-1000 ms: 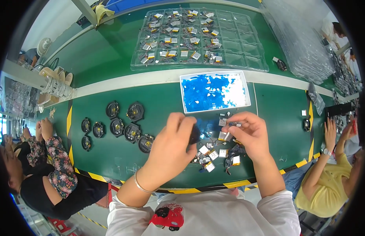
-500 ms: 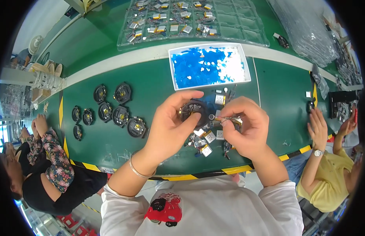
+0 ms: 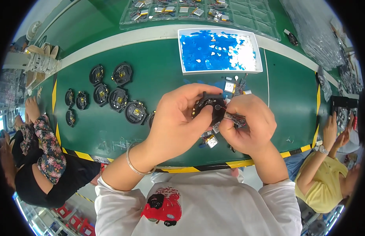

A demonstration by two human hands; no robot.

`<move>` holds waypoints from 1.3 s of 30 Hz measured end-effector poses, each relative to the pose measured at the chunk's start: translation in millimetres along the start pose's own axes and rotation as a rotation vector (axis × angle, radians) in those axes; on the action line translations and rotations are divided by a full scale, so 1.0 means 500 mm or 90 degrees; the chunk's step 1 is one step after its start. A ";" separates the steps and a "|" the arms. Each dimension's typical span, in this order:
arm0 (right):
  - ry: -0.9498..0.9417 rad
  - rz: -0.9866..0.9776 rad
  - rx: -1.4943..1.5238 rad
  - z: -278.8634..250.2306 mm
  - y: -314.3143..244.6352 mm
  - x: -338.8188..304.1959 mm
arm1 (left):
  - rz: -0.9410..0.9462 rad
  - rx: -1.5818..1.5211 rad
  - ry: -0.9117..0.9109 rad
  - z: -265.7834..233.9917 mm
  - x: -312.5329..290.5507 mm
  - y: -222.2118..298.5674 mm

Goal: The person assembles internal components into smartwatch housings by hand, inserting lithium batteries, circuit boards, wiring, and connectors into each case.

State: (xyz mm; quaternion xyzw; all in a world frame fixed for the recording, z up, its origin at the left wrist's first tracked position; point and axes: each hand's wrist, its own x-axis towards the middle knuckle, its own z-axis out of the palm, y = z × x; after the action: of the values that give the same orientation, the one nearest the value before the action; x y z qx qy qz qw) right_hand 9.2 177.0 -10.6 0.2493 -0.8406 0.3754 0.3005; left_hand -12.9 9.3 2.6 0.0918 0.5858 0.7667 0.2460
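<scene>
My left hand (image 3: pixel 178 118) grips a round black plastic part (image 3: pixel 209 109) above the green table (image 3: pixel 158 78). My right hand (image 3: pixel 247 122) pinches a small wired component (image 3: pixel 234 117) against the part's right side. Under both hands lie several small silver and yellow components (image 3: pixel 211 141). To the left, several more round black parts (image 3: pixel 118 98) are laid out in rows on the table.
A white tray with blue pieces (image 3: pixel 218 51) sits just beyond my hands. A clear compartment tray (image 3: pixel 198 11) with small parts lies at the far edge. One person sits at the left (image 3: pixel 40 157), another in a yellow shirt at the right (image 3: pixel 324 169). Yellow-black tape (image 3: pixel 214 165) marks the near edge.
Both hands have come closer together and nearer to me. The black part has turned in my left hand, and my right hand now presses the wired component onto it.
</scene>
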 end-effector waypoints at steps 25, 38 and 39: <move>-0.018 0.033 -0.008 0.012 -0.003 0.010 | -0.049 -0.035 -0.005 -0.009 0.006 -0.001; -0.130 0.276 0.148 -0.061 -0.019 -0.025 | 0.065 0.120 -0.044 -0.001 -0.004 0.008; -0.153 0.314 0.180 -0.058 -0.023 -0.024 | 0.063 0.129 -0.047 -0.006 -0.007 0.008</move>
State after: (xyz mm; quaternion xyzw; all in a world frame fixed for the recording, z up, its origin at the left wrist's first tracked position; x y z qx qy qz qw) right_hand 34.2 195.4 2.3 0.1196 -0.8447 0.5182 0.0607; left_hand -12.2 4.1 6.0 0.1735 0.6456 0.7109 0.2186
